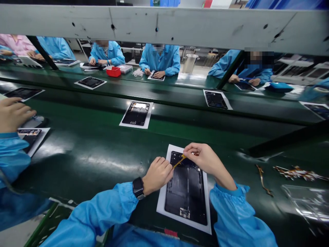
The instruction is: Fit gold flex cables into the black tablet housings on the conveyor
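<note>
Between my two hands stretches a thin yellow-orange flex cable (179, 162), over the upper part of a black tablet housing (183, 192). The fingers of my left hand (158, 173), with a watch on the wrist, are closed on the cable's lower left end. My right hand (203, 156) pinches its upper right end near the housing's top edge. Under the housing lies a white sheet (162, 202), flat on the bench. A small circuit board (185, 212) shows at the housing's lower end. My fingers hide parts of the housing's top.
Loose flex cables (299, 172) and a clear plastic tray (308, 202) lie to the right. Another housing (136, 113) sits ahead on the green belt. A co-worker's hand (14, 115) is at the left. A dark post (288, 140) rises at the right; a metal beam (164, 25) crosses above.
</note>
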Motion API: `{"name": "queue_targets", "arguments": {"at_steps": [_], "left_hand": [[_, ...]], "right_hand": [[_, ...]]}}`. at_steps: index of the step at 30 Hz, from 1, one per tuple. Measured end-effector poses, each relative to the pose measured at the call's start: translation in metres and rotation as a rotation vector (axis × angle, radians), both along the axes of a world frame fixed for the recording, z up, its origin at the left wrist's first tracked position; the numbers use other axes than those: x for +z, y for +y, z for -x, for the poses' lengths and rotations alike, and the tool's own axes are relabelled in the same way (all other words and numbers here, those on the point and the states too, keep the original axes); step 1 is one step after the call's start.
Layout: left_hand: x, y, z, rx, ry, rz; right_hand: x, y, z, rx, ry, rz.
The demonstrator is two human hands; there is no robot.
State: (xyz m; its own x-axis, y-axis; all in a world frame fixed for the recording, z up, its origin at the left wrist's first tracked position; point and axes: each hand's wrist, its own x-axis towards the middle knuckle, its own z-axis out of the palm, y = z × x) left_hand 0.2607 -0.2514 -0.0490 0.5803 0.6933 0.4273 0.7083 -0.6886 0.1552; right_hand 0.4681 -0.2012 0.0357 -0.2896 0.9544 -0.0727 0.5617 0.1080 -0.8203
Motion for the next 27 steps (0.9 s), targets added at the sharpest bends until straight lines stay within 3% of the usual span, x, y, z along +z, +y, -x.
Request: {"name": "queue_targets", "arguments": {"at_steps": [4, 8, 14, 27], "left_hand": [[-0.003, -0.001, 0.010, -0.081, 0.003, -0.106], [-0.008, -0.001, 0.020, -0.155, 0.017, -0.185], [-0.017, 0.005, 0.018, -0.185, 0.037, -0.177], [-0.022, 0.005, 0.002, -0.212, 0.056, -0.045]], "right_hand": [[-0.012, 0.006, -0.005, -0.025, -0.038, 0.013], [-0.037, 0.014, -0.005, 0.035, -0.050, 0.069], [-0.068, 0.035, 0.003, 0.108, -0.157, 0.042], [-0.089, 0.077, 0.014, 0.176, -0.370, 0.253]]}}
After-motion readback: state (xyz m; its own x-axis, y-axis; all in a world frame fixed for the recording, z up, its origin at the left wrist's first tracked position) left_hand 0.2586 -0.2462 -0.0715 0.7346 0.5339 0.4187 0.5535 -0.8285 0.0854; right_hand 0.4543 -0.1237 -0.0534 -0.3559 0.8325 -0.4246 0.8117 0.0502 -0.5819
